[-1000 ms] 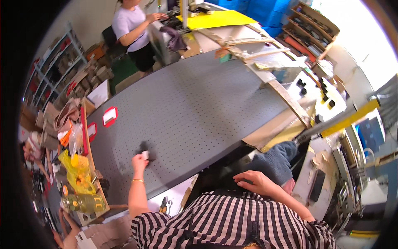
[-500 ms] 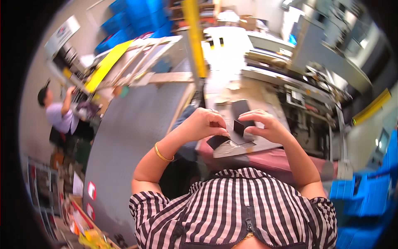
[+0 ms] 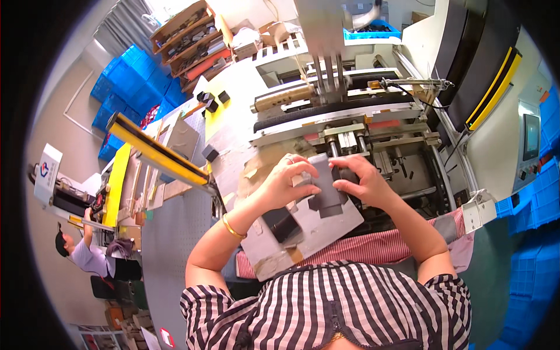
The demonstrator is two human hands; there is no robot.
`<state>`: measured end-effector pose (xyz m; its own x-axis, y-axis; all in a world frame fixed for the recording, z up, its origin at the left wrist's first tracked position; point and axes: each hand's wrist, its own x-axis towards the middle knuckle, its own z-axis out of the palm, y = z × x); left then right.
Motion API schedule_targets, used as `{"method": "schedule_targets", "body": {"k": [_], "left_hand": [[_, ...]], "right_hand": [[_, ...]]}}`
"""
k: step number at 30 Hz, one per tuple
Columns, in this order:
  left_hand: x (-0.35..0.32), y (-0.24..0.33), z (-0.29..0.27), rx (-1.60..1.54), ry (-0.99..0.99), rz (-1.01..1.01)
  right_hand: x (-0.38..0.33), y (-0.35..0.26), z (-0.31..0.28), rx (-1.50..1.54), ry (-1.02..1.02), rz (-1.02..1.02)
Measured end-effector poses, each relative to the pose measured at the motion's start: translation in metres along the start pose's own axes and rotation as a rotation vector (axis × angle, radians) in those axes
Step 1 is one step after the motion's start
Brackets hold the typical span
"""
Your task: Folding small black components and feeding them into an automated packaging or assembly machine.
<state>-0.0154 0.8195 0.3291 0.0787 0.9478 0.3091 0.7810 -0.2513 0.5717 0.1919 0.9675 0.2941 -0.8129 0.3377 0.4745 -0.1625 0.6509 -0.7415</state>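
A dark grey card box piece (image 3: 324, 184) with folded flaps stands between my hands, over a pale board (image 3: 318, 236). Its lower end is close to the board; whether it touches I cannot tell. My left hand (image 3: 289, 182) has curled fingers and thumb at the piece's left edge. On the other side, my right hand (image 3: 367, 182) pinches a dark flap between thumb and fingers. Part of that flap is hidden by the fingers. Left of the piece, a flat black card piece (image 3: 283, 224) lies on the board below my left wrist.
Beyond my hands stands a machine with rails and rollers (image 3: 344, 114). Small black boxes (image 3: 211, 104) sit on a yellow sheet at the far left. A yellow-black post (image 3: 160, 149) slants nearby. Blue crates (image 3: 534, 233) are stacked right. Another person (image 3: 87, 256) works at far left.
My view has swung toward the machine and become sharper. The dark card piece now stands up between my hands, its grey face toward me; before, smaller dark pieces showed there.
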Motion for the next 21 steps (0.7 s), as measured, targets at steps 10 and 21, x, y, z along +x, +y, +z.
{"method": "schedule_targets", "body": {"k": [10,21], "left_hand": [[0.197,-0.115,-0.033,-0.346,0.319,-0.204],[0.243,-0.124,-0.051,0.109,0.536,-0.021]], "right_hand": [[0.186,0.15,-0.097,0.305,-0.017,0.184],[0.235,0.137,-0.121,0.209,0.471,-0.175]]}}
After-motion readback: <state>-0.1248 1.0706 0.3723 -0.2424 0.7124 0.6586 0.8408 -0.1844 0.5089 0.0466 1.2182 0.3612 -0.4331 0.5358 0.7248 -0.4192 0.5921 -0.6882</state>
